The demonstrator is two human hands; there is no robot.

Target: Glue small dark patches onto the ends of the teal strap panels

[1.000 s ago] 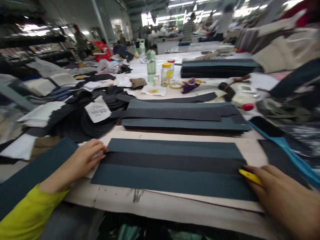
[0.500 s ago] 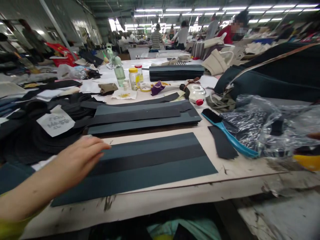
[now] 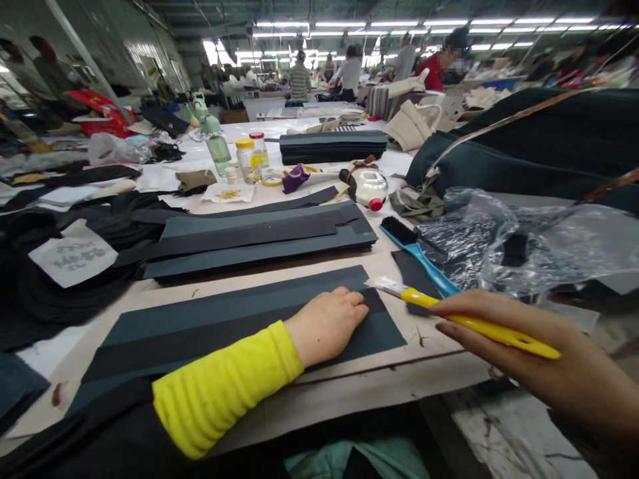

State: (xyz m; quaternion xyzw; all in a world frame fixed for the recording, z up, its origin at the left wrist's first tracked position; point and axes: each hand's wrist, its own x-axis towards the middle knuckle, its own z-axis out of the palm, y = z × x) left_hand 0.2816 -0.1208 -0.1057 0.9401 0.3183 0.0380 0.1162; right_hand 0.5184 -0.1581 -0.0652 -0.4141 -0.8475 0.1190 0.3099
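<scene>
My left hand (image 3: 332,322), in a yellow cuff, rests on the near dark green fabric panel (image 3: 214,299). Its bent fingers lie close together, pressing the right end of the black strip (image 3: 164,332) that runs along the panel. My right hand (image 3: 519,346) grips a paintbrush (image 3: 419,298) with a yellow handle and pale bristles. The bristle tip points left, close to the panel's right edge and just beyond my left fingers. Whether it touches the surface I cannot tell.
Behind lies a stack of panels (image 3: 259,236) topped by a black strip. To the right are a blue-handled bristle brush (image 3: 424,259) and crumpled clear plastic (image 3: 479,233). A bottle with a red cap (image 3: 369,186) and glass jars (image 3: 248,163) stand farther back. Black fabric (image 3: 50,286) piles left.
My left hand has moved right across the panel to the black strip's right end. My right hand has come into view with the yellow paintbrush. The view has shifted slightly right.
</scene>
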